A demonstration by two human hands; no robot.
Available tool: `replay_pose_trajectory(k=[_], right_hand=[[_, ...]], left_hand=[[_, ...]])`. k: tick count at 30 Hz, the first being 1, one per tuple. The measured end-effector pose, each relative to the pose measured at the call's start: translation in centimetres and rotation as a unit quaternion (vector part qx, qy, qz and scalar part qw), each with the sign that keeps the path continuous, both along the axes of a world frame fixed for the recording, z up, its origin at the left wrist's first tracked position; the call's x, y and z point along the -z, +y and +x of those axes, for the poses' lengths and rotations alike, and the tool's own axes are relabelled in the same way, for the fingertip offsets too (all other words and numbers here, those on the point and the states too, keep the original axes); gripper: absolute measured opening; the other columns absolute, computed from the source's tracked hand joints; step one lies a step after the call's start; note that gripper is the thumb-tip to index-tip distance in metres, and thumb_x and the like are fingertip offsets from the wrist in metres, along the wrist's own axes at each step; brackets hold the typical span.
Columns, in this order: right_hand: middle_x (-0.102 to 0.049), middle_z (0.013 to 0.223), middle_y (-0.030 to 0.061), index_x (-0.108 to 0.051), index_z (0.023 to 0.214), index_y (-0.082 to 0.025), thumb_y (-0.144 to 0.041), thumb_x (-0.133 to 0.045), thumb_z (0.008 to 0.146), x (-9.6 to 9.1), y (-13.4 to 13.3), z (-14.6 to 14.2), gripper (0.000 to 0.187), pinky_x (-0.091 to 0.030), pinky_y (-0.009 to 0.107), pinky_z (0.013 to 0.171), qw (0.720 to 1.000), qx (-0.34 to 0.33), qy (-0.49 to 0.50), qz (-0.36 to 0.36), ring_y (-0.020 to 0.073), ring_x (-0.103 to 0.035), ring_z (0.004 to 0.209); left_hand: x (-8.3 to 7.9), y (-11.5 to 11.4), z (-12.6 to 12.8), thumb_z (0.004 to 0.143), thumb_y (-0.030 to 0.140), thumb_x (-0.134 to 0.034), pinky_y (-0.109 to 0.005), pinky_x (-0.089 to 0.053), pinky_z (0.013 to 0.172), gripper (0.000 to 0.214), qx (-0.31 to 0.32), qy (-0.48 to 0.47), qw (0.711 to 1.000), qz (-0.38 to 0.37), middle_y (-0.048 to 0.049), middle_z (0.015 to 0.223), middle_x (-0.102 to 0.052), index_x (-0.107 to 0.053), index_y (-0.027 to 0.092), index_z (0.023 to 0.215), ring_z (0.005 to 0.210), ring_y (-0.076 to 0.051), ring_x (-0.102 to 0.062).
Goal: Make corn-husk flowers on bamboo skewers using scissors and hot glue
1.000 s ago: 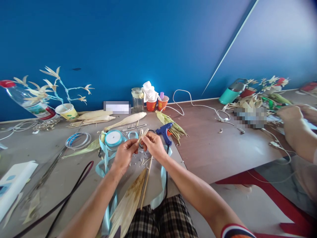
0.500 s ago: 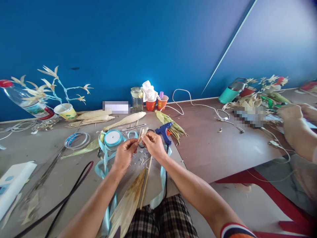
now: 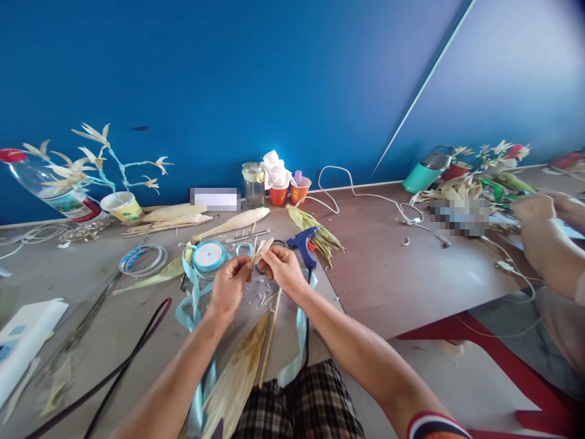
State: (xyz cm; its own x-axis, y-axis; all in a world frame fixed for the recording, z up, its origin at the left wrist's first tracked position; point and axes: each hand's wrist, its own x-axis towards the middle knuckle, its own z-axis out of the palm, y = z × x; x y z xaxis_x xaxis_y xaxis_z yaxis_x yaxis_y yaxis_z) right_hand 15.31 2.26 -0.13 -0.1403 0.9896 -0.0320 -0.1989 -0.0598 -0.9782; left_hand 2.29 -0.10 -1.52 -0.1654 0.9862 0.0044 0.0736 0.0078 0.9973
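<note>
My left hand (image 3: 231,286) and my right hand (image 3: 284,269) meet over the grey table (image 3: 114,317), both pinched on a small bundle of pale corn-husk strips (image 3: 261,249) that sticks up between the fingertips. Under the hands lie small husk scraps (image 3: 260,297). A thin wooden stick (image 3: 270,338) and a long dry husk leaf (image 3: 237,375) lie just below them, toward my lap. A blue glue gun (image 3: 303,242) rests right of my right hand. A light-blue ribbon spool (image 3: 209,255) sits left of my left hand.
Husked corn ears (image 3: 233,222), a jar (image 3: 254,183), two orange cups (image 3: 289,192), a husk-flower branch in a paper cup (image 3: 122,205) and a plastic bottle (image 3: 55,192) line the back. A white cable (image 3: 365,195) crosses the brown table (image 3: 411,268). Another person's hands (image 3: 543,225) work at right.
The husk bundle has turned slightly between my fingertips; both hands stay in almost the same place. The other person's hands have shifted a little.
</note>
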Motion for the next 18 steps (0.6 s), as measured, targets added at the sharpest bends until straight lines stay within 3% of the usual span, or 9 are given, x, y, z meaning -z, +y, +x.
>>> replay_pose_trajectory(k=[5,18], right_hand=[[-0.055,0.053,-0.0028,-0.051,0.06,-0.017,-0.04,-0.055,0.074,-0.02,-0.04,0.01,0.027,-0.027,0.02,0.038,1.0,-0.001,-0.003,0.001,0.0055,-0.038,0.037],[-0.057,0.055,-0.0022,-0.054,0.065,-0.016,-0.039,-0.056,0.074,0.16,-0.03,-0.07,0.024,-0.03,0.02,0.039,1.0,-0.009,0.0,-0.005,0.006,-0.038,0.038]], left_hand=[[-0.16,-0.08,0.06,0.071,0.04,-0.067,-0.024,-0.038,0.057,0.024,0.015,-0.015,1.0,-0.003,0.0017,0.057,-0.055,-0.063,0.017,0.075,0.056,-0.013,-0.049],[-0.2,-0.17,-0.03,0.075,0.039,-0.063,-0.022,-0.032,0.049,0.023,-0.024,0.038,0.999,0.01,0.0043,0.055,-0.047,-0.06,0.017,0.076,0.051,-0.01,-0.04]])
